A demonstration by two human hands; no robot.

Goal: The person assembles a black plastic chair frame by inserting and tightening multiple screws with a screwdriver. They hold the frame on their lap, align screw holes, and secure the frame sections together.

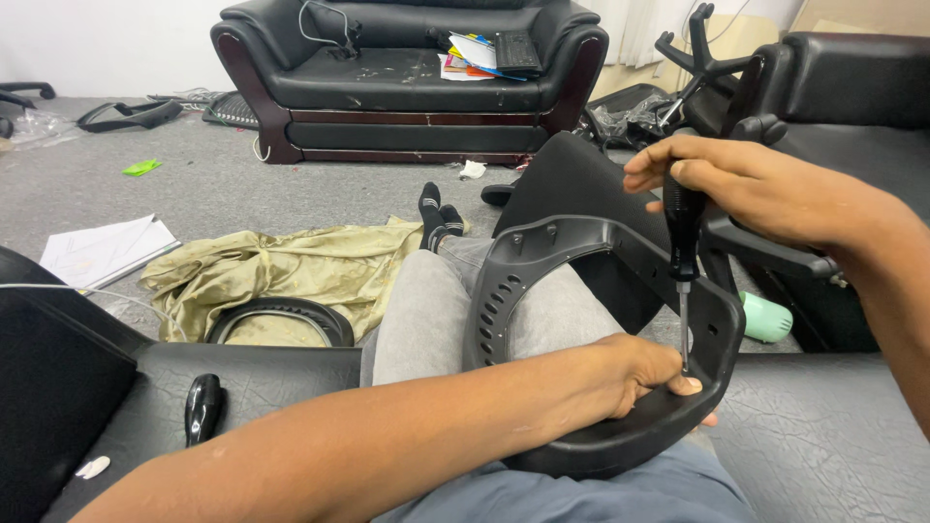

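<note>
A black plastic armrest frame (601, 339) is lying across the person's lap, over grey trousers. It is a curved loop of matt plastic with a row of small slots along its left limb, two bolt holes near its top bar, and a broad padded rim at its near edge. The left hand (644, 378) is curling closed around that near rim, with the thumb tip pressing on the inner face just beside the tip of a screwdriver (683, 261). The right hand (746, 184) is wrapping fully shut around the screwdriver's black handle, holding the tool upright, so the thin metal shaft is pointing straight down into the right inner corner of the frame.

The person is sitting on a black leather seat (823, 436), whose surface is spreading out to both sides of the lap. A second black tool handle (201, 407) is lying on the seat to the left, well apart from the hands. On the grey carpet floor (242, 184) beyond the feet, an olive cloth (291, 271) is lying crumpled, with another black armrest loop (281, 320) resting on it and papers (102, 252) near its left edge. A black sofa (407, 87) is standing at the far side, and black chair parts (794, 145) are crowding close against the right hand. Most of the open floor is lying ahead and to the left.
</note>
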